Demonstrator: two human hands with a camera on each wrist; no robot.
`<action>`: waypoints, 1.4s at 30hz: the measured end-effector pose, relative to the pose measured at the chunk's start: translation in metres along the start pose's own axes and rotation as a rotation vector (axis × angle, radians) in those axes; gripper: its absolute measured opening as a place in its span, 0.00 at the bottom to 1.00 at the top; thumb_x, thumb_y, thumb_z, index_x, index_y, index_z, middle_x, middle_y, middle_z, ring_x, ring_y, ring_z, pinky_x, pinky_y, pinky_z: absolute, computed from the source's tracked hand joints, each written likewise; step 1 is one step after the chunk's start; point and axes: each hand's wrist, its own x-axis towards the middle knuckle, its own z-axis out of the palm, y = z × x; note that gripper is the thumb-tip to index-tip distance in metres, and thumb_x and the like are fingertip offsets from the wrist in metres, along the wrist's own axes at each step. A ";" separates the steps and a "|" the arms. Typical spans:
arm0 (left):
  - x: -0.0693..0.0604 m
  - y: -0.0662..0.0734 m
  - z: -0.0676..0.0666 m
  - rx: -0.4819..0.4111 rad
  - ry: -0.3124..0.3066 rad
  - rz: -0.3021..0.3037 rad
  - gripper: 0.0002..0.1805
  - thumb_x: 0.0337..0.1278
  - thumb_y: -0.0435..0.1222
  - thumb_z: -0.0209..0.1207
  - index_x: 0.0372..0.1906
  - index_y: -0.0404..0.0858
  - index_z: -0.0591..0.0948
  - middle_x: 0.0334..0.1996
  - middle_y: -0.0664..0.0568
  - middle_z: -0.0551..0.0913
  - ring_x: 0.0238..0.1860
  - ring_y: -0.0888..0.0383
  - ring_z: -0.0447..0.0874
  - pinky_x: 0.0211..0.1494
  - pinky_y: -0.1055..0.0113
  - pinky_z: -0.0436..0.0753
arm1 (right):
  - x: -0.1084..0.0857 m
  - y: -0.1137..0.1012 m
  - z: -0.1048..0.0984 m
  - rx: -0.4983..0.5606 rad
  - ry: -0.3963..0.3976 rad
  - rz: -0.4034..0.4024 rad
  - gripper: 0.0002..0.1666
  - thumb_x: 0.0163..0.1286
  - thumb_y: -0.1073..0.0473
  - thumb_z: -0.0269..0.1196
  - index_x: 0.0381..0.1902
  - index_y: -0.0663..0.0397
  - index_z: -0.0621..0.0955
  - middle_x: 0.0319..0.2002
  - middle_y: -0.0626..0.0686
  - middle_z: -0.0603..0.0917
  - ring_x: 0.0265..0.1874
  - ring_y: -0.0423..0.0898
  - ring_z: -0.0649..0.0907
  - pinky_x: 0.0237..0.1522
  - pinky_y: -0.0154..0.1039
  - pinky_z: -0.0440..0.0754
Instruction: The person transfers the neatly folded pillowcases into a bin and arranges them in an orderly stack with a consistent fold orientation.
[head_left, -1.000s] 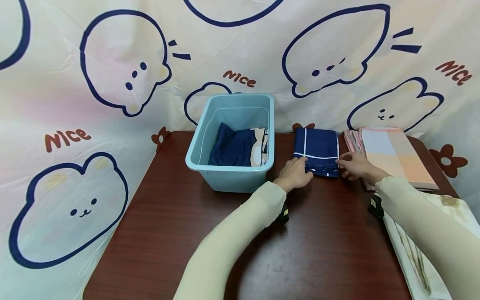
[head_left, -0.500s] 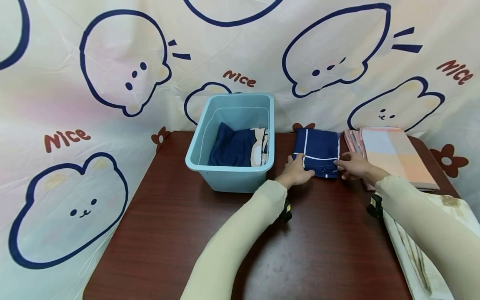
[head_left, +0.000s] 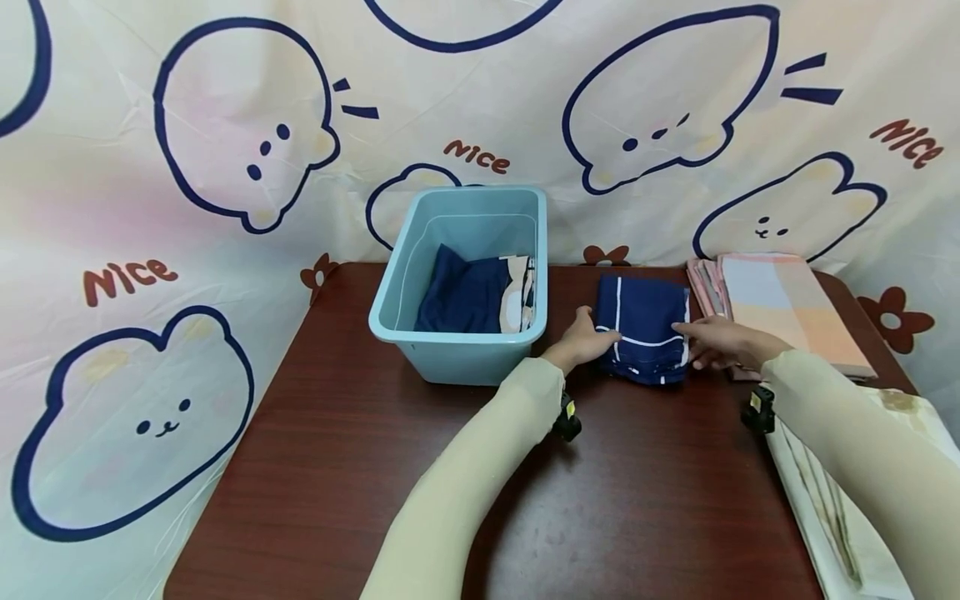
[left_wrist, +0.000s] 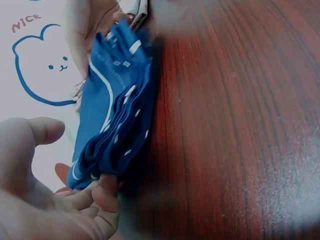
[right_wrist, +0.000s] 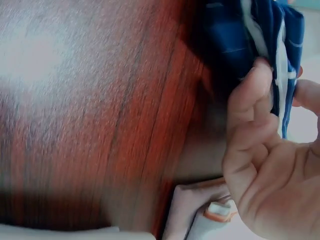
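Observation:
A folded navy cloth (head_left: 645, 321) with white lines lies between my two hands, right of the bin. My left hand (head_left: 579, 340) grips its left edge, with the fingertips tucked at the fold in the left wrist view. On the opposite edge my right hand (head_left: 720, 340) pinches the cloth, thumb on top and fingers beneath. The right wrist view shows the cloth's layered edge (right_wrist: 287, 65) between thumb and fingers. In the left wrist view, the cloth's near side (left_wrist: 120, 120) shows many stacked folds.
A light blue bin (head_left: 468, 358) holding navy and patterned cloth (head_left: 468, 292) stands left of my hands. Folded pastel checked cloth (head_left: 795, 308) lies at the back right of the brown table (head_left: 337, 467). Cream fabric (head_left: 832, 500) lies along the right edge. A printed curtain (head_left: 480, 100) hangs behind.
The folded navy cloth has come toward me and slightly right, held between both hands. My hands have taken hold of its sides. The bin and other cloths stay put.

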 end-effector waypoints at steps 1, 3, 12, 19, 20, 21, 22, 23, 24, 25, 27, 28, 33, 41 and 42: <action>0.000 -0.001 -0.001 -0.002 -0.017 -0.014 0.41 0.72 0.48 0.55 0.81 0.45 0.50 0.78 0.47 0.61 0.76 0.51 0.64 0.75 0.55 0.69 | 0.000 0.000 0.000 -0.014 -0.004 0.000 0.39 0.80 0.36 0.45 0.65 0.68 0.64 0.27 0.43 0.81 0.24 0.37 0.82 0.27 0.34 0.77; 0.000 -0.002 -0.002 0.005 -0.048 -0.030 0.41 0.74 0.48 0.54 0.81 0.42 0.49 0.79 0.47 0.60 0.77 0.51 0.63 0.75 0.55 0.69 | -0.001 0.000 0.000 -0.034 -0.012 0.005 0.40 0.80 0.35 0.45 0.66 0.67 0.64 0.30 0.44 0.80 0.26 0.38 0.81 0.29 0.36 0.78; 0.001 -0.007 0.002 0.067 -0.052 0.007 0.34 0.76 0.47 0.52 0.78 0.37 0.60 0.73 0.45 0.68 0.65 0.50 0.75 0.66 0.56 0.77 | -0.001 0.001 -0.003 -0.043 -0.033 -0.017 0.42 0.77 0.33 0.51 0.63 0.69 0.67 0.38 0.49 0.80 0.31 0.41 0.83 0.33 0.37 0.82; 0.002 -0.008 0.006 0.124 -0.032 0.049 0.34 0.74 0.41 0.57 0.77 0.45 0.58 0.74 0.49 0.68 0.72 0.52 0.70 0.72 0.57 0.72 | -0.001 0.007 -0.003 -0.043 -0.125 -0.048 0.42 0.76 0.41 0.58 0.68 0.70 0.60 0.43 0.52 0.79 0.33 0.43 0.83 0.35 0.39 0.84; 0.001 -0.008 0.006 0.133 -0.033 0.060 0.34 0.73 0.40 0.57 0.77 0.46 0.58 0.74 0.49 0.69 0.72 0.52 0.70 0.72 0.57 0.72 | 0.000 0.007 -0.003 -0.039 -0.133 -0.053 0.44 0.76 0.42 0.58 0.71 0.70 0.57 0.45 0.52 0.79 0.33 0.43 0.83 0.35 0.39 0.84; 0.000 -0.007 0.006 0.144 -0.031 0.069 0.34 0.73 0.40 0.57 0.77 0.47 0.58 0.74 0.49 0.69 0.72 0.52 0.70 0.72 0.57 0.73 | 0.000 0.008 -0.003 -0.040 -0.140 -0.061 0.46 0.76 0.44 0.59 0.74 0.70 0.55 0.45 0.52 0.80 0.33 0.43 0.82 0.34 0.39 0.84; 0.000 -0.008 0.007 0.160 -0.028 0.078 0.34 0.73 0.40 0.57 0.77 0.47 0.58 0.73 0.49 0.70 0.72 0.52 0.71 0.71 0.57 0.73 | 0.001 0.009 -0.003 -0.037 -0.144 -0.060 0.45 0.76 0.45 0.59 0.74 0.68 0.54 0.44 0.52 0.80 0.32 0.43 0.82 0.34 0.39 0.84; -0.001 -0.008 0.008 0.175 -0.022 0.085 0.33 0.73 0.40 0.57 0.77 0.48 0.58 0.73 0.49 0.71 0.71 0.52 0.72 0.71 0.57 0.74 | 0.001 0.009 -0.003 -0.034 -0.148 -0.061 0.46 0.76 0.45 0.59 0.75 0.68 0.53 0.44 0.51 0.80 0.31 0.43 0.81 0.34 0.39 0.84; -0.002 -0.008 0.009 0.191 -0.014 0.090 0.33 0.73 0.40 0.57 0.76 0.49 0.59 0.72 0.49 0.72 0.70 0.52 0.73 0.70 0.58 0.74 | 0.001 0.009 -0.003 -0.030 -0.151 -0.060 0.46 0.76 0.46 0.59 0.76 0.68 0.52 0.43 0.51 0.80 0.31 0.43 0.81 0.34 0.39 0.83; -0.003 -0.008 0.010 0.203 -0.006 0.094 0.33 0.73 0.40 0.57 0.76 0.50 0.59 0.71 0.49 0.73 0.69 0.52 0.74 0.70 0.58 0.75 | 0.001 0.009 -0.003 -0.027 -0.154 -0.058 0.46 0.77 0.47 0.59 0.76 0.67 0.52 0.43 0.51 0.79 0.31 0.42 0.80 0.35 0.39 0.83; -0.004 -0.009 0.012 0.212 0.005 0.099 0.32 0.73 0.40 0.57 0.76 0.51 0.60 0.71 0.49 0.74 0.68 0.52 0.75 0.69 0.59 0.75 | 0.001 0.010 -0.003 -0.022 -0.164 -0.054 0.47 0.77 0.47 0.59 0.77 0.67 0.50 0.42 0.50 0.80 0.30 0.42 0.80 0.36 0.39 0.83; -0.004 -0.009 0.013 0.212 0.007 0.101 0.32 0.73 0.40 0.57 0.76 0.51 0.60 0.70 0.49 0.74 0.68 0.52 0.75 0.68 0.59 0.75 | 0.002 0.010 -0.003 -0.014 -0.167 -0.051 0.47 0.77 0.48 0.59 0.77 0.66 0.49 0.43 0.50 0.80 0.31 0.42 0.80 0.36 0.39 0.84; -0.003 -0.012 0.015 0.202 0.009 0.089 0.31 0.73 0.40 0.56 0.75 0.54 0.60 0.68 0.50 0.76 0.61 0.53 0.79 0.63 0.60 0.77 | 0.004 0.015 -0.004 0.021 -0.191 -0.054 0.49 0.78 0.48 0.58 0.78 0.66 0.45 0.49 0.51 0.81 0.36 0.42 0.82 0.39 0.40 0.84; -0.002 -0.012 0.017 0.232 0.017 0.077 0.32 0.72 0.43 0.55 0.75 0.59 0.59 0.62 0.50 0.80 0.42 0.56 0.78 0.49 0.62 0.77 | -0.001 0.015 -0.002 0.033 -0.199 -0.066 0.52 0.78 0.48 0.57 0.79 0.66 0.40 0.61 0.62 0.74 0.41 0.43 0.82 0.43 0.42 0.84; -0.002 -0.012 0.018 0.231 0.013 0.081 0.32 0.72 0.43 0.55 0.76 0.59 0.59 0.62 0.50 0.80 0.41 0.56 0.78 0.48 0.62 0.76 | -0.002 0.015 -0.002 0.039 -0.205 -0.065 0.52 0.78 0.48 0.57 0.79 0.66 0.38 0.64 0.65 0.72 0.41 0.44 0.82 0.44 0.42 0.84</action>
